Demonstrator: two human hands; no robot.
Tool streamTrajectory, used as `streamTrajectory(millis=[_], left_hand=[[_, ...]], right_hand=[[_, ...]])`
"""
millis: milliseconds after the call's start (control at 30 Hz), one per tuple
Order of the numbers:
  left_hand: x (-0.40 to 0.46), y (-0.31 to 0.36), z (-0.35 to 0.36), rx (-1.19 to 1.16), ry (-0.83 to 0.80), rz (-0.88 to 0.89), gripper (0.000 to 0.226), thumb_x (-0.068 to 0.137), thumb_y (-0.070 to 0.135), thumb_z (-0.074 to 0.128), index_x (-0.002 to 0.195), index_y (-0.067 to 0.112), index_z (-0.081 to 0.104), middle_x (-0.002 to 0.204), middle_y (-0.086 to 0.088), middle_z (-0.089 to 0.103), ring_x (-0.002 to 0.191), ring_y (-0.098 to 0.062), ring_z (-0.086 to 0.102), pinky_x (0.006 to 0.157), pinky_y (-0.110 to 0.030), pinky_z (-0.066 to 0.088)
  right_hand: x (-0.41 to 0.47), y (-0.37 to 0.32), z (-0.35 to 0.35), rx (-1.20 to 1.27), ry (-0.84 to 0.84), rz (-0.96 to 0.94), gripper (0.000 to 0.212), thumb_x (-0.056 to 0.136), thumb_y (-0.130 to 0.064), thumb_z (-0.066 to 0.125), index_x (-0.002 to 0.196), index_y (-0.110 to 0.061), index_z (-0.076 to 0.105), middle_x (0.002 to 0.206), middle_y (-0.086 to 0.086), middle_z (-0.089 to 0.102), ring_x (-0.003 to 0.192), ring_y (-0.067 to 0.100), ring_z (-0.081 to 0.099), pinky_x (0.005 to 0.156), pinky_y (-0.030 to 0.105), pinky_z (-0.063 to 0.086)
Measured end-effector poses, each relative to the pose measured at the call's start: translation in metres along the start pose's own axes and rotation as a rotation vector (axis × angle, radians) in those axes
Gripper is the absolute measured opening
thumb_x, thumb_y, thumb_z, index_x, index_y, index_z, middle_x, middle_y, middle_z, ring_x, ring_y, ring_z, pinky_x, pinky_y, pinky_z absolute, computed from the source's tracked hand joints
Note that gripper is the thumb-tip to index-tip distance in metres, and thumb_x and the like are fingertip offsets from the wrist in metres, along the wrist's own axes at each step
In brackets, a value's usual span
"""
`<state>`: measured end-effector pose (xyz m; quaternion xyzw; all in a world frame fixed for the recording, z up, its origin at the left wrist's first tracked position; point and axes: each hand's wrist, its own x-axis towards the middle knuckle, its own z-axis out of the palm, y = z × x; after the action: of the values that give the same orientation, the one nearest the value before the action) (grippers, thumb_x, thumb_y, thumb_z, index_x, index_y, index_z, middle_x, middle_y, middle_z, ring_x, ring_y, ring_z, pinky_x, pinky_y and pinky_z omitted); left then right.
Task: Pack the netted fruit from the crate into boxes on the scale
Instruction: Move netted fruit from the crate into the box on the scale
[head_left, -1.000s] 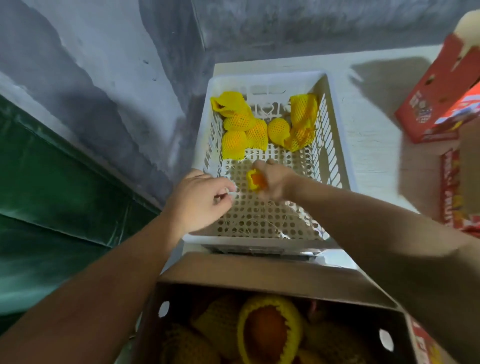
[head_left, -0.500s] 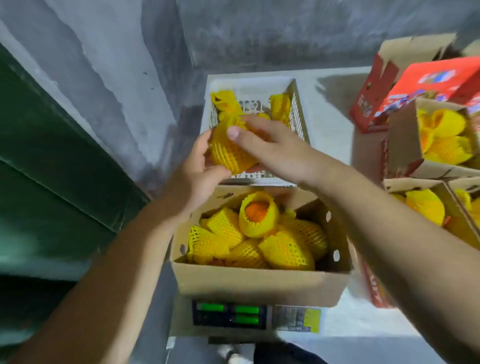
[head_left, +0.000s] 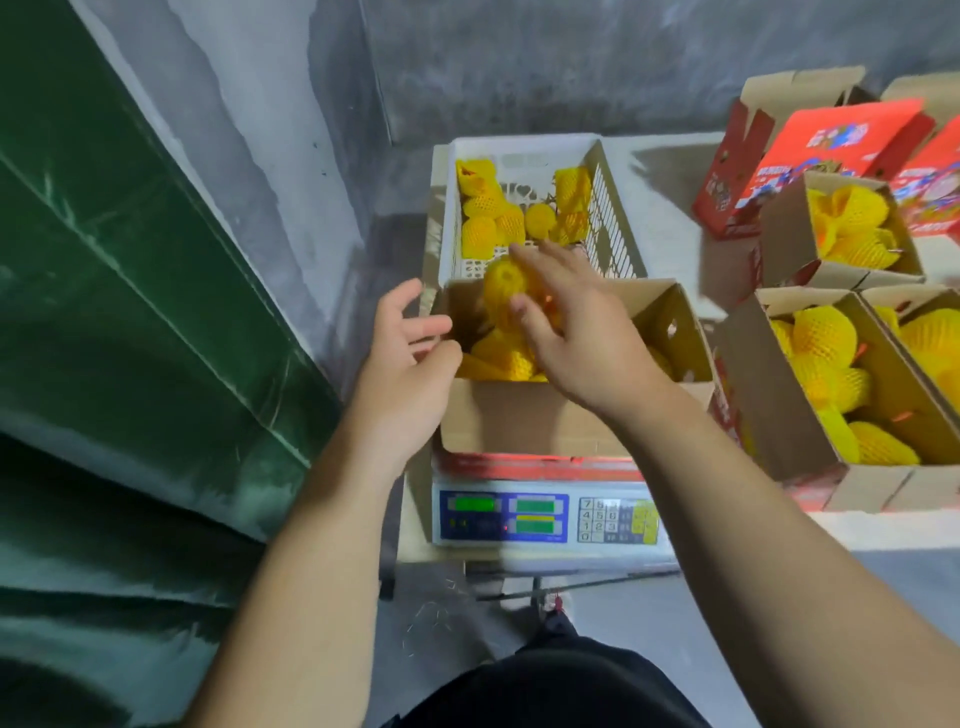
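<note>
The right hand (head_left: 582, 332) sets a netted fruit (head_left: 503, 280) into the cardboard box (head_left: 545, 415) on the scale (head_left: 545, 514); its grip is loose, fingers spread, barely touching. The left hand (head_left: 410, 358) hovers open at the box wall. Recommended: seat the fruit in a gap, without pressing. The foam netting is soft and ribbed; further fruit remains in the white slatted crate (head_left: 613, 218).

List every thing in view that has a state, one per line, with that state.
White crate: mostly emptied, a few netted fruit at its far end.
Box on the scale: open, partly filled with netted fruit.
Scale: on, displays lit, reading too blurred to tell.
Left hand: open, holding nothing, beside the box.
Right hand: fingers spread over a netted fruit above the box.
Boxes at right: open, filled.
</note>
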<state>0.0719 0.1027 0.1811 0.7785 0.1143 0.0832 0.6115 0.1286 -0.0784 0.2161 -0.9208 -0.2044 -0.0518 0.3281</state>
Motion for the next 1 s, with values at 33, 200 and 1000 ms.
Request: streamTrajectory(millis=[33,200,1000], left_hand=[[-0.007,-0.001,-0.004,0.024,-0.004,0.003,0.062,0.085,0.036,0.058,0.145,0.046,0.043,0.123,0.020,0.067,0.111,0.006,0.064,0.095,-0.021,0.046],[-0.026,-0.003,-0.016,0.117,-0.133,0.050,0.031,0.094,0.038,0.059,0.122,0.048,0.066,0.118,0.023,0.072,0.112,0.008,0.065,0.096,-0.023,0.051],[-0.034,0.005,-0.013,0.090,-0.195,0.132,0.021,0.101,0.036,0.060,0.109,0.054,0.067,0.115,0.024,0.073,0.112,0.006,0.065,0.098,-0.030,0.054]], right_hand=[[-0.006,-0.001,0.001,-0.066,-0.083,0.034,0.055,0.106,-0.030,0.055,0.158,-0.024,0.040,0.166,0.013,0.033,0.157,0.033,0.019,0.126,0.047,0.020],[-0.041,-0.019,0.004,0.161,0.049,0.065,0.043,0.103,-0.022,0.060,0.145,-0.022,0.056,0.146,-0.002,0.059,0.132,0.012,0.052,0.108,0.024,0.040],[-0.065,-0.031,0.013,0.333,-0.051,0.023,0.036,0.103,-0.012,0.060,0.139,-0.012,0.060,0.127,-0.006,0.067,0.117,0.002,0.062,0.098,0.022,0.052]])
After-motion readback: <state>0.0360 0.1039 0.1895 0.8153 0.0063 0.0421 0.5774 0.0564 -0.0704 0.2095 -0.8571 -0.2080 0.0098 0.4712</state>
